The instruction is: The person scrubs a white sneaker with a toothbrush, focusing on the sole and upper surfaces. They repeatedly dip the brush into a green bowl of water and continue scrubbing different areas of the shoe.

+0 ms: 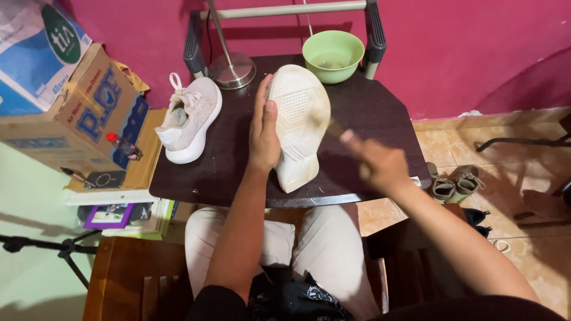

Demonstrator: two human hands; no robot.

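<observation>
Left hand (263,128): grip clamped on the upturned sneaker (297,125), sole facing up at bench (369,113) centre, propped steady for access.
Right hand (377,161): motion-blurred near the front right edge; grip state cannot be told; possibly a brush.
Second sneaker (190,119): upright, left edge.
Green bowl (333,54): back edge, within reach.

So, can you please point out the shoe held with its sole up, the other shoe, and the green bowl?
Held shoe (299,122): head view, middle of its upturned sole.
Other shoe (191,122): head view, on its knit upper.
Green bowl (333,56): head view, on its front outer wall.
</observation>
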